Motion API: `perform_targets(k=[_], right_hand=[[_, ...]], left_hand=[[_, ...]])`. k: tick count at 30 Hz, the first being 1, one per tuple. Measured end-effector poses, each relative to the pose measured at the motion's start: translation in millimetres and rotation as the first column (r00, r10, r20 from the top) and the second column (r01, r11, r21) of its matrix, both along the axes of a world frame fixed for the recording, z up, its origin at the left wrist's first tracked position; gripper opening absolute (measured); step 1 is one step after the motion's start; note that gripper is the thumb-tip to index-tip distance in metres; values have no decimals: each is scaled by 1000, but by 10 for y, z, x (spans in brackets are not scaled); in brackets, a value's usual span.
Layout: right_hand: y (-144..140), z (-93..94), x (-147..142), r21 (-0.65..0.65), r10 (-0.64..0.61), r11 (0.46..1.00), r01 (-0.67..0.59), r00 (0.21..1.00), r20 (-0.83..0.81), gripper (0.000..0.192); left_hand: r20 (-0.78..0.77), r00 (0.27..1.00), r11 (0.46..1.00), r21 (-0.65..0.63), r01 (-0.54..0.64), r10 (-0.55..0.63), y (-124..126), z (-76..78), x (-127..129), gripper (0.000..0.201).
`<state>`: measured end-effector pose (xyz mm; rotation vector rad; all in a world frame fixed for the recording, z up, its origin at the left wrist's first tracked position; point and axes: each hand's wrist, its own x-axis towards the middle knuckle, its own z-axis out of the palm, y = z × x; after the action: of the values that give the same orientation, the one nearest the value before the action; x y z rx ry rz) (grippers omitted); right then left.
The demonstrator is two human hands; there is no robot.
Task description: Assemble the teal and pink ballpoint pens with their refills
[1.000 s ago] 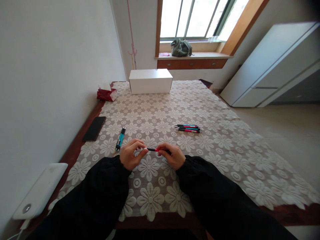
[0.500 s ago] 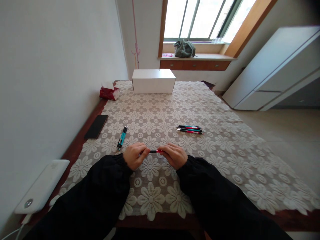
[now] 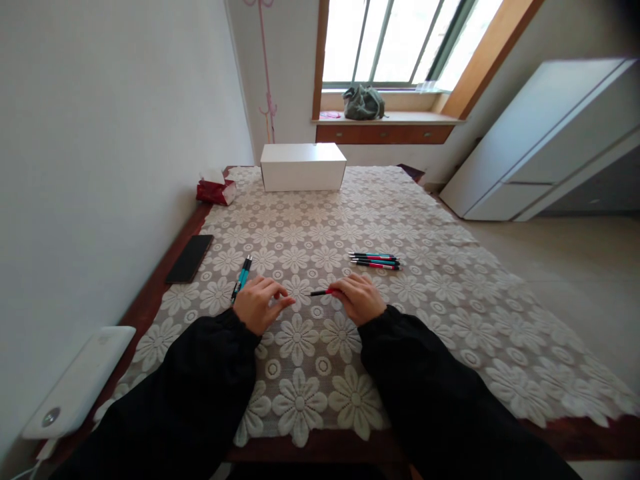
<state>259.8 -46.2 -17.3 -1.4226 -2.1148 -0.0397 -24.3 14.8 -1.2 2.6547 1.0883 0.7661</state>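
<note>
My right hand (image 3: 359, 297) grips a red and black pen (image 3: 320, 293) by its red end, its dark tip pointing left. Across a small gap, my left hand (image 3: 261, 303) has thumb and fingers apart, with nothing between them. Just beyond the left hand lie blue and black pens (image 3: 242, 277), side by side, their lower ends partly hidden by that hand. Farther off to the right, a small bunch of several red, blue and black pens (image 3: 375, 261) rests on the lace tablecloth (image 3: 300, 400).
A white box (image 3: 303, 175) stands at the table's far end, with a red tissue pack (image 3: 216, 191) to its left. Along the left edge lie a black phone (image 3: 190, 259) and a white device (image 3: 80, 380) with a cable. A wall borders the left side.
My left hand has let go of the pen's black end and moved left, fingers parting. The right hand keeps the pen and has shifted slightly right. The view has tilted up a little.
</note>
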Motion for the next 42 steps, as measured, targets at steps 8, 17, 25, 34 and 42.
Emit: perform_targets(k=[8, 17, 25, 34, 42], right_hand=[[118, -4, 848, 54, -472, 881, 470, 866, 168, 15], [145, -71, 898, 28, -497, 864, 503, 841, 213, 17], [142, -9, 812, 49, -484, 874, 483, 860, 159, 15], [25, 162, -38, -157, 43, 980, -122, 901, -432, 23], [-208, 64, -565, -348, 45, 868, -354, 753, -657, 20]], left_hand=[[-188, 887, 906, 77, -416, 423, 300, 172, -283, 18], [-349, 805, 860, 7, -510, 480, 370, 121, -356, 22], [-268, 858, 888, -13, -459, 439, 402, 45, -390, 21], [395, 890, 812, -581, 49, 228, 126, 111, 3, 35], [584, 789, 514, -745, 426, 192, -314, -1, 347, 48]])
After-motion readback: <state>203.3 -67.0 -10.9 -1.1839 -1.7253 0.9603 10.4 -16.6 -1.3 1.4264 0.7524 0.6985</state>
